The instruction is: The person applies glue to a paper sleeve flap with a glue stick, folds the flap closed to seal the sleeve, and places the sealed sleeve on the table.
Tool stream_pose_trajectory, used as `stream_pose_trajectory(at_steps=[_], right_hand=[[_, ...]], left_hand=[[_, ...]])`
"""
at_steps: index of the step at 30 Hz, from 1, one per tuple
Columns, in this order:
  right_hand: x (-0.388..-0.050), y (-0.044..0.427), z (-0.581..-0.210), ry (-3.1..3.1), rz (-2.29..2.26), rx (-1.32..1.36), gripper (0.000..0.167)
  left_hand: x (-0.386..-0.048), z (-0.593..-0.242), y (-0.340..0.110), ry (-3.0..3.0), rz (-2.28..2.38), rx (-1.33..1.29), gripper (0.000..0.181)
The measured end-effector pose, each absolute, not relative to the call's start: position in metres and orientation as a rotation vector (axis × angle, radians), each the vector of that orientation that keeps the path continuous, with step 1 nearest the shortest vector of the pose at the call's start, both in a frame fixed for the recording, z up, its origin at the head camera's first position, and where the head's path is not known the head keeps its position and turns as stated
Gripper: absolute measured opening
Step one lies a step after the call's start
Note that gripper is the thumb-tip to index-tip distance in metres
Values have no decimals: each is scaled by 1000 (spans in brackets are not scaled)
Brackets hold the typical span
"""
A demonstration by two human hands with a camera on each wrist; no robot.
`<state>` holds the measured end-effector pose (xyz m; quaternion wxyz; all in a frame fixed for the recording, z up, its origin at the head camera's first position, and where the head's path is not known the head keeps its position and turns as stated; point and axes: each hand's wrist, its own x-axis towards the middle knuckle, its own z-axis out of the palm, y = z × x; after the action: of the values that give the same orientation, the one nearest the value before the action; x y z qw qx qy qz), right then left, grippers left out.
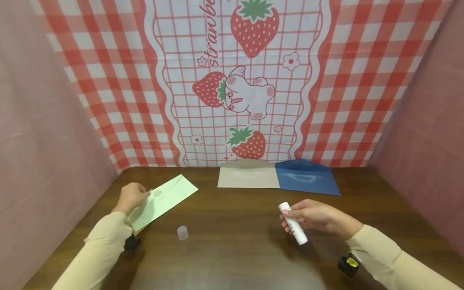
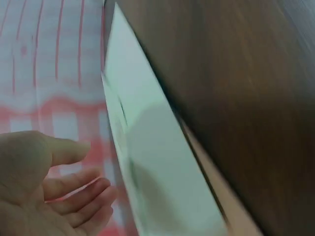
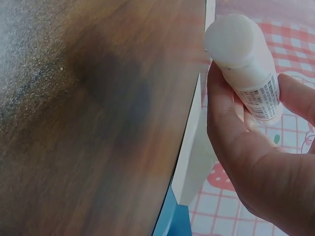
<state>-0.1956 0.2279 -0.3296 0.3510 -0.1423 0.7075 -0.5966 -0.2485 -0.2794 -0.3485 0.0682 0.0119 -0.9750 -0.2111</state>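
The left hand (image 1: pixel 131 197) is over the left end of a pale green envelope (image 1: pixel 164 203) with a round gold seal. In the left wrist view its fingers (image 2: pixel 91 199) are loosely bent beside the envelope (image 2: pixel 152 137), holding nothing; whether they touch it I cannot tell. Something tan (image 2: pixel 221 187) shows under the envelope. The right hand (image 1: pixel 319 215) holds a white glue stick (image 1: pixel 294 225) between thumb and fingers, tilted above the table. In the right wrist view one end of the stick (image 3: pixel 248 64) faces the camera and a barcode shows.
A small translucent cap (image 1: pixel 183 233) stands on the brown wooden table (image 1: pixel 224 249) between the hands. At the back edge lie a beige envelope (image 1: pixel 248 177) and a blue envelope (image 1: pixel 308 179), side by side with flaps raised. Behind them hangs a strawberry-print cloth (image 1: pixel 250 141), with pink cloth at both sides.
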Motion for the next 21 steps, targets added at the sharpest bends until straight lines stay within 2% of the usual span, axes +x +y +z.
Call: stream_pose_trajectory(at_steps=[6, 11, 16, 21], right_hand=[[-196, 226, -328, 1830, -1543, -387, 32], [-195, 223, -329, 1834, -1533, -389, 32], [-195, 224, -328, 1845, -1537, -388, 32], [-194, 229, -326, 1840, -1549, -371, 31]], left_hand=[[-281, -341, -195, -2963, -526, -356, 34], [-299, -346, -129, -3053, -429, -582, 37], [-303, -353, -85, -3176, -326, -673, 43], [-303, -361, -70, -3265, -232, -669, 49]])
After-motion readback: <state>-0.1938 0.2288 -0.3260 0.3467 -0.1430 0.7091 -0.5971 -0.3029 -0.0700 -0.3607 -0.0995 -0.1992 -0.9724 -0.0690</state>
